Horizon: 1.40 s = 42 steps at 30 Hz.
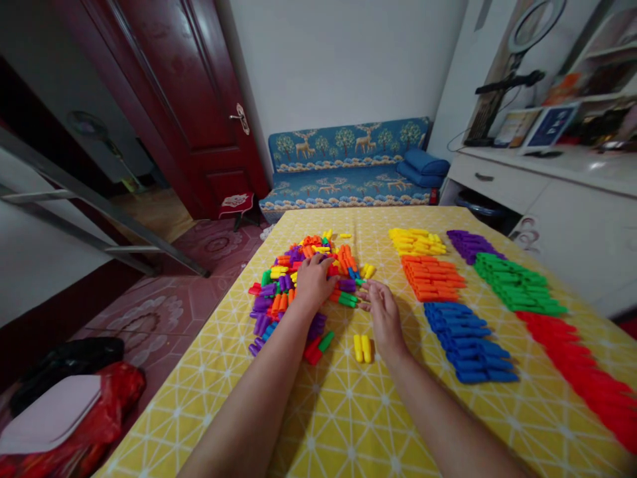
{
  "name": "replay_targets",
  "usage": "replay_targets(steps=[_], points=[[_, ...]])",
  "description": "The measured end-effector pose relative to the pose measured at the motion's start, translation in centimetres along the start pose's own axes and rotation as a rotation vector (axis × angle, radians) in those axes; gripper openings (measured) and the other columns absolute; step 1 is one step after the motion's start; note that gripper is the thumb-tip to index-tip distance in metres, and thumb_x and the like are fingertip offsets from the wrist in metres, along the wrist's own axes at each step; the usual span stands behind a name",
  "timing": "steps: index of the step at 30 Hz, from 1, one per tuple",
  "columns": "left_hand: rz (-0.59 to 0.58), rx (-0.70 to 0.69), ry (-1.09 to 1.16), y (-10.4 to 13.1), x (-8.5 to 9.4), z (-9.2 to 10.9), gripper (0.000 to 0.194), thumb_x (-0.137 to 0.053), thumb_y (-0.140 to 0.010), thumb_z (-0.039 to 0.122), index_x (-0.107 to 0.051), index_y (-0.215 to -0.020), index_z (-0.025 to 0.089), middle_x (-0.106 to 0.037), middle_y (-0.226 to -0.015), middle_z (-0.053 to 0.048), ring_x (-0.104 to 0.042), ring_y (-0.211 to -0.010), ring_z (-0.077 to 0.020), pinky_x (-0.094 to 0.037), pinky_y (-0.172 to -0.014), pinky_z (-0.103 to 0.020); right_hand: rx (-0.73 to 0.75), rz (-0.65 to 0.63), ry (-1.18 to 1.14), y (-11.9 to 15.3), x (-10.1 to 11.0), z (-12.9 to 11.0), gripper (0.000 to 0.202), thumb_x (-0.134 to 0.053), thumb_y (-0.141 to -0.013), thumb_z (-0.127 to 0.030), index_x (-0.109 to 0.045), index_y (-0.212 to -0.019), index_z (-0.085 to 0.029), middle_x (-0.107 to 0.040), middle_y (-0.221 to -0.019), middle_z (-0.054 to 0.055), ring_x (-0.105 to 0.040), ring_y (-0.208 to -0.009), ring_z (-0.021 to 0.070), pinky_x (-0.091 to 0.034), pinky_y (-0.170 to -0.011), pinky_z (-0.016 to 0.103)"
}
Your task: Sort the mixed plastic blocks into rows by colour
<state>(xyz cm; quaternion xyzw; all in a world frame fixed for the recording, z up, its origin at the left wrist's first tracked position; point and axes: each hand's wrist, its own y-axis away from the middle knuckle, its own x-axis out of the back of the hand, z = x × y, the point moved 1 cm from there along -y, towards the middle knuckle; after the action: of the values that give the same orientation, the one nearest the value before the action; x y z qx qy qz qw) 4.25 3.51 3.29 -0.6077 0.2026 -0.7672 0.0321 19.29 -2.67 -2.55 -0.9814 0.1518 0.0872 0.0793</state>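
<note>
Small tube-shaped plastic pieces in mixed colours lie in a loose pile (282,303) on the table. My left hand (314,282) rests over the right part of this pile, fingers spread and tips partly hidden among the pieces. Just right of the pile is my right hand (383,312), fingers apart and pointing left. Its fingertips are close to a purple piece (347,285) with a green end; whether they touch it is unclear. Two yellow pieces (363,348) lie side by side below the hands. A green piece (326,342) lies against red ones nearby.
Sorted groups fill the table's right side: yellow (417,241), orange (432,279), blue (468,342), purple (475,247), green (517,282) and red (577,365). A patterned yellow cloth (318,431) covers the table. Behind stands a blue sofa (348,162); a white cabinet (572,219) is at right.
</note>
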Motion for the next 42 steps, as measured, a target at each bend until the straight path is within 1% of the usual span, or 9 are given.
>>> replay_targets(steps=[4, 8, 12, 18, 26, 31, 36, 39, 42], points=[[0.107, -0.119, 0.005, -0.7, 0.3, 1.3, 0.044, -0.052, -0.084, 0.012, -0.064, -0.124, 0.026, -0.055, -0.139, -0.005, -0.047, -0.128, -0.0263, -0.040, -0.106, -0.040, 0.021, 0.003, 0.036, 0.0, -0.2, 0.0, 0.053, -0.051, -0.085, -0.063, -0.055, -0.114, -0.019, -0.063, -0.119, 0.013, -0.065, -0.099, 0.0242, -0.054, -0.072, 0.035], [-0.067, -0.257, -0.014, -2.5, -0.5, 2.4, 0.051, -0.056, -0.080, 0.013, -0.060, -0.129, 0.027, -0.054, -0.139, -0.008, -0.052, -0.125, -0.0281, -0.043, -0.104, -0.042, 0.018, 0.004, 0.032, 0.0, -0.1, 0.1, 0.052, -0.050, -0.086, -0.062, -0.054, -0.117, -0.019, -0.061, -0.123, 0.013, -0.064, -0.102, 0.0250, -0.054, -0.072, 0.035], [-0.184, -0.292, -0.005, -3.0, -1.4, 2.6, 0.047, -0.057, -0.081, 0.014, -0.063, -0.126, 0.027, -0.066, -0.116, -0.010, -0.063, -0.107, -0.0276, -0.050, -0.092, -0.039, 0.024, 0.008, 0.023, -0.1, 0.1, 0.2, 0.051, -0.049, -0.087, -0.061, -0.054, -0.115, -0.019, -0.060, -0.123, 0.013, -0.066, -0.092, 0.0223, -0.055, -0.069, 0.034], [-0.013, -0.184, 0.348, -0.5, -0.7, 1.6, 0.049, -0.065, -0.082, 0.022, -0.059, -0.131, 0.019, -0.068, -0.111, -0.011, -0.065, -0.098, -0.0244, -0.052, -0.083, -0.031, 0.060, -0.004, 0.039, 0.0, -0.3, 0.0, 0.053, -0.056, -0.084, -0.058, -0.054, -0.118, -0.018, -0.060, -0.119, 0.013, -0.065, -0.094, 0.0221, -0.054, -0.073, 0.034], [-0.152, -0.298, 0.705, 2.3, 0.0, -0.2, 0.055, -0.067, -0.083, 0.046, -0.062, -0.128, 0.016, -0.071, -0.103, -0.011, -0.065, -0.085, -0.0221, -0.049, -0.075, -0.029, 0.047, -0.018, 0.089, 0.3, -0.3, -0.9, 0.056, -0.067, -0.077, -0.050, -0.055, -0.123, -0.019, -0.063, -0.107, 0.009, -0.060, -0.073, 0.0154, -0.049, -0.059, 0.027], [-0.098, -0.091, 0.841, 2.5, -0.3, 0.2, 0.044, -0.050, -0.092, 0.048, -0.066, -0.116, 0.015, -0.065, -0.068, -0.001, -0.056, -0.060, -0.0149, -0.040, -0.056, -0.023, 0.055, -0.031, 0.062, 0.1, -0.1, -0.6, 0.035, -0.068, -0.077, -0.046, -0.062, -0.096, -0.017, -0.064, -0.082, 0.002, -0.057, -0.066, 0.0135, -0.046, -0.061, 0.026], [0.046, 0.144, 0.923, 2.4, 0.0, 0.2, 0.056, -0.031, -0.097, 0.052, -0.055, -0.062, 0.017, -0.051, -0.046, 0.002, -0.049, -0.047, -0.0116, -0.039, -0.055, -0.024, 0.066, -0.071, 0.134, 0.1, -0.2, 0.0, 0.029, -0.067, -0.078, -0.045, -0.060, -0.083, -0.018, -0.057, -0.066, -0.002, -0.051, -0.057, 0.0119, -0.041, -0.054, 0.024], [0.037, 0.189, 0.949, 2.4, 0.3, 0.2, 0.061, -0.029, -0.096, 0.058, -0.045, -0.052, 0.019, -0.044, -0.040, 0.003, -0.045, -0.043, -0.0106, -0.035, -0.051, -0.024, 0.105, -0.122, 0.280, 0.3, -0.4, -0.1, 0.023, -0.066, -0.078, -0.040, -0.061, -0.082, -0.018, -0.061, -0.071, 0.000, -0.053, -0.059, 0.0139, -0.045, -0.056, 0.027], [0.033, 0.181, 0.872, 2.5, 0.3, 0.3, 0.060, -0.036, -0.091, 0.063, -0.041, -0.051, 0.019, -0.038, -0.042, 0.005, -0.037, -0.043, -0.0090, -0.026, -0.048, -0.024, 0.330, -0.093, 0.491, 0.8, -0.7, -0.9, 0.025, -0.064, -0.077, -0.027, -0.063, -0.100, -0.018, -0.065, -0.096, 0.007, -0.058, -0.069, 0.0172, -0.052, -0.067, 0.033]])
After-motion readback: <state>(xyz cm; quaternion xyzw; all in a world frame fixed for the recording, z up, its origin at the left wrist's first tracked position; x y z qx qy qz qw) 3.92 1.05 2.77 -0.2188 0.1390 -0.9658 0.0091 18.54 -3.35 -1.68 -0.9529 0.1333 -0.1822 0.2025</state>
